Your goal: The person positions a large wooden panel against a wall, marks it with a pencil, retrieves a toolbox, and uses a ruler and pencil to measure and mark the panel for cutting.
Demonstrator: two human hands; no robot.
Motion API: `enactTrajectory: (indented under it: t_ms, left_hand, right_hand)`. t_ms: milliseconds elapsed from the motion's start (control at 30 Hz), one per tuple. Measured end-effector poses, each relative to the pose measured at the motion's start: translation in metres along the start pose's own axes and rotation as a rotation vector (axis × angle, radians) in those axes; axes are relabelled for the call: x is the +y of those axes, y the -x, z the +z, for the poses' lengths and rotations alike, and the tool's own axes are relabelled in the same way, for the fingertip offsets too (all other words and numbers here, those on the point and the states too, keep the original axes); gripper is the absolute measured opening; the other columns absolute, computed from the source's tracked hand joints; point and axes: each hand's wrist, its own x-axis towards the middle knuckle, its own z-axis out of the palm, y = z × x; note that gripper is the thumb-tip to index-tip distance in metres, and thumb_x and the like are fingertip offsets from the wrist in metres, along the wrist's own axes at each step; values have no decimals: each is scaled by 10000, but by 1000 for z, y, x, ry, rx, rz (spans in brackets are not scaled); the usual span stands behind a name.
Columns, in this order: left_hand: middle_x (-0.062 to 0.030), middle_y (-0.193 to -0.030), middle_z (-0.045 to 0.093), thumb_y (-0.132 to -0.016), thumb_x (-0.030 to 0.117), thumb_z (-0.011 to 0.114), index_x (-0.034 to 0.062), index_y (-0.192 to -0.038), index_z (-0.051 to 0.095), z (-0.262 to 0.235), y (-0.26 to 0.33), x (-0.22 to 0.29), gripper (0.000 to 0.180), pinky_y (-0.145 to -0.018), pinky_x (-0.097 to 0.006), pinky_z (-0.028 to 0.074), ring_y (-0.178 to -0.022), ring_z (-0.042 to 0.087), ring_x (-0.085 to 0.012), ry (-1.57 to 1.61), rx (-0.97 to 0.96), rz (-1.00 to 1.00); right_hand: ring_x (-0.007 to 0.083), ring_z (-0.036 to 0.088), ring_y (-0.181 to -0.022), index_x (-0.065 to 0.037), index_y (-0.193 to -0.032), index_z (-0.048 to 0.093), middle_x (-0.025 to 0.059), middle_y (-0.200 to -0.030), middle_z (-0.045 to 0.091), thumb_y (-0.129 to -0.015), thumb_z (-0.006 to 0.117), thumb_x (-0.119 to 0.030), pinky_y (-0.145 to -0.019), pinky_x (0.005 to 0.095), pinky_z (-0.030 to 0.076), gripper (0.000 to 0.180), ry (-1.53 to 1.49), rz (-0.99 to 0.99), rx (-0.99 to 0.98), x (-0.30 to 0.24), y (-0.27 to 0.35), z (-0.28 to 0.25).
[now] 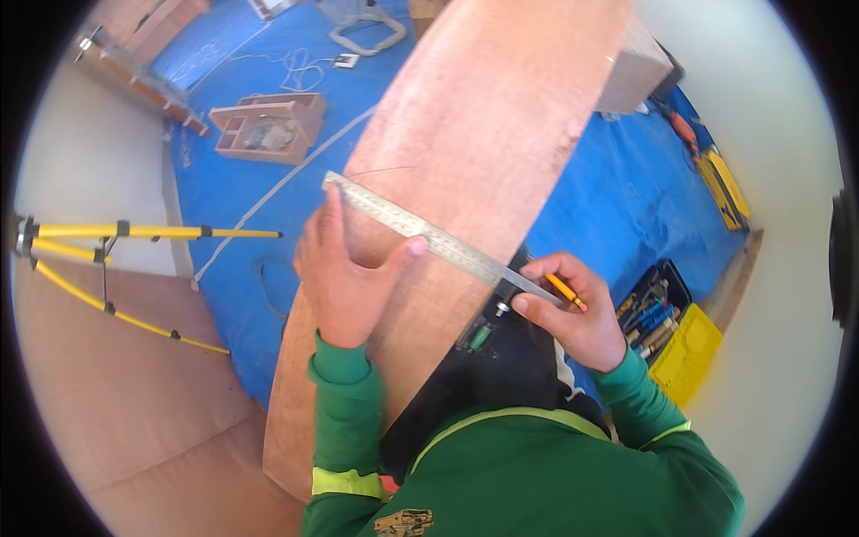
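Two hands work one square laid slantwise across the reddish board, its steel blade running from ten o'clock down to four o'clock, its dark stock with a green vial hooked at the board's right edge. The left hand presses the blade flat, fingers together along the far side, thumb spread to the near side. The right hand pinches an orange pencil between thumb and forefinger at the blade's four o'clock end. The blade could likely pivot if the left hand's pressure eases, or if the stock lifts off the edge, and a line would run skew; the long board might also rock. At ten o'clock a wooden tray on the blue tarp holds small grey bits, too blurred to name. At four o'clock an open toolbox holds blue-handled and tan-handled tools, beside a yellow lid.
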Motion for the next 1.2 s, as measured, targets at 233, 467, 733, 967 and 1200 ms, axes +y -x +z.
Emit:
enactTrajectory:
  t_ms: [233,467,733,967,1200]
  left_hand:
    - [-250,-1400,629,-737,450,998,-93,-1573,499,0,-1,2,1115,-1131,-519,451,-1297,604,-412,62,-7,14]
    - [-238,-1402,623,-735,477,993,-83,-1568,513,2,-3,-1,1112,-1117,-515,447,-1281,602,-406,105,-8,15]
    - [-201,-1405,623,-730,634,941,-56,-1571,529,-1,0,0,1163,-1132,-503,404,-1303,588,-369,-5,21,22]
    - [-184,-1353,645,-728,628,944,-53,-1565,535,0,1,-2,1154,-1095,-500,420,-1250,613,-350,25,40,30]
    - [-174,-1301,649,-724,639,938,-42,-1553,551,1,1,0,1141,-1064,-494,440,-1207,628,-358,0,44,17]
  right_hand:
    - [61,635,-929,-20,-1223,675,22,-1028,719,-1029,769,-85,-802,249,525,225,61,-49,-20,1,4,-11]
    - [93,595,-882,5,-1235,679,64,-1020,725,-1098,521,-98,-822,270,514,232,119,-234,107,-42,-9,-35]
    - [302,763,-823,13,-1109,730,191,-889,756,-978,718,-123,-764,400,597,189,609,-737,-387,-79,-138,35]
    - [450,746,-873,17,-1036,724,247,-935,769,-973,694,-191,-796,506,595,220,809,-889,-459,-71,-195,100]
    - [453,742,-869,27,-1031,721,260,-881,753,-932,689,-185,-799,522,588,236,864,-891,-433,-68,-202,103]
